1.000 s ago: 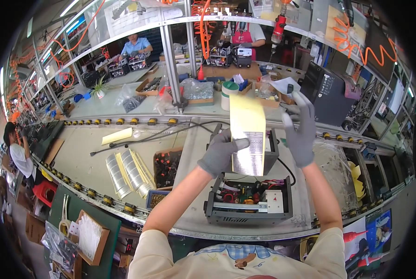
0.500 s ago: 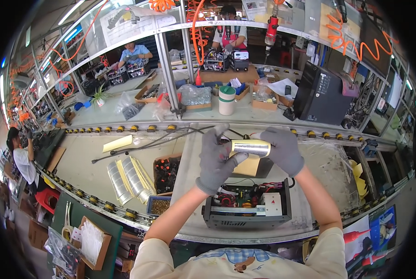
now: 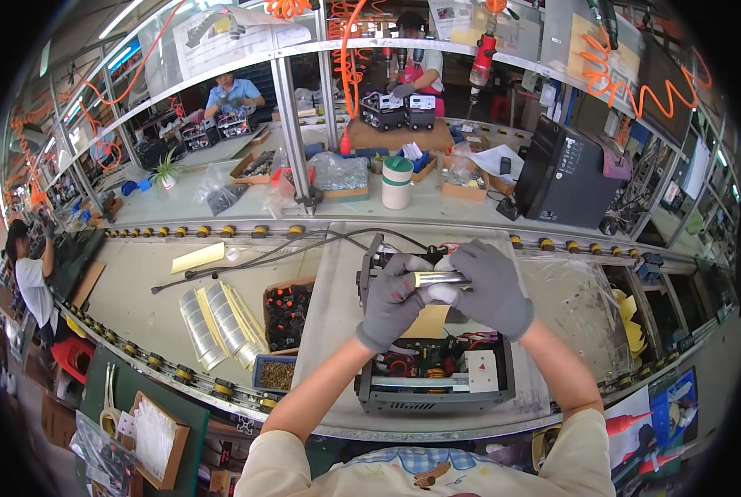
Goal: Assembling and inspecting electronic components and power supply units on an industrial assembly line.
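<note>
Both my grey-gloved hands are closed on a curled silver label sheet with yellow backing [image 3: 442, 280]. My left hand [image 3: 387, 305] pinches its left end, and my right hand [image 3: 495, 290] grips the right end. A yellow paper piece [image 3: 428, 323] shows just below the hands; whether it belongs to the sheet I cannot tell. Nearer to me stands an open dark-cased electrical unit [image 3: 437, 403], its circuit board, red wires and a white plate exposed. A second dark unit [image 3: 369, 273] is partly hidden behind my hands.
Silver label sheets [image 3: 221, 323] lie left, beside a box of black-and-orange parts [image 3: 288, 315] and a blue bin of small brass-coloured pieces [image 3: 275, 373]. Black cables [image 3: 246, 263] stretch across the table. Roller rails [image 3: 259, 231] run behind and in front. Co-workers sit opposite.
My hands have come closer together and slightly nearer to me. The label sheet is tilted and shows a narrower side. More of the rear unit is now uncovered.
</note>
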`<act>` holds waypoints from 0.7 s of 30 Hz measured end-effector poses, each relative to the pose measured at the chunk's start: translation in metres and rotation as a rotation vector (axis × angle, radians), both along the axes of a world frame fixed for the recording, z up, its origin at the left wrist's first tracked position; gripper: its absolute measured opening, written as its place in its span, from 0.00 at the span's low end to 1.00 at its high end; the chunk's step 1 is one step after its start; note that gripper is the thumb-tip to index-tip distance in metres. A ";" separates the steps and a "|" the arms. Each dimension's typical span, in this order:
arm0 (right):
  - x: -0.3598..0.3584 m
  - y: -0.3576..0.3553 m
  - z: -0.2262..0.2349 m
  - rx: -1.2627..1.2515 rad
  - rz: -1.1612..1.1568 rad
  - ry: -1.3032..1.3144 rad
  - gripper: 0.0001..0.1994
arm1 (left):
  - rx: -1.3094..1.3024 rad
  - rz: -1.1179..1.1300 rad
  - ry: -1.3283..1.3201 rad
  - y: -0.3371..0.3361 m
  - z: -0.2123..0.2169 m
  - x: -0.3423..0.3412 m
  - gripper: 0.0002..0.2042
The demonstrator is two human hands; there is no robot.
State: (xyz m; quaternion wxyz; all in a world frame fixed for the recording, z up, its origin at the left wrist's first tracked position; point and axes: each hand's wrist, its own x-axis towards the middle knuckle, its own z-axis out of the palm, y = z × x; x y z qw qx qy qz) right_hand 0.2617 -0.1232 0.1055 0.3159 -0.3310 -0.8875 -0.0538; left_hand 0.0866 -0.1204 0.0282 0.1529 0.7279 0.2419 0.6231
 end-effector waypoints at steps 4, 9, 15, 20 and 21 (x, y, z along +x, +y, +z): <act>0.001 0.002 -0.014 -0.105 0.079 0.246 0.17 | -0.032 -0.046 -0.041 -0.001 -0.003 0.005 0.13; -0.010 -0.005 -0.018 -0.099 0.089 0.381 0.16 | 0.091 0.018 0.006 0.005 -0.003 0.000 0.12; -0.006 -0.006 -0.025 -0.096 0.115 0.448 0.14 | 0.013 -0.049 -0.063 0.003 -0.009 0.009 0.12; 0.004 -0.003 -0.023 -0.192 0.110 0.494 0.14 | 0.079 -0.070 -0.064 0.007 -0.010 0.015 0.12; 0.007 -0.002 -0.021 -0.270 0.099 0.484 0.14 | 0.067 -0.072 -0.071 0.005 -0.009 0.017 0.12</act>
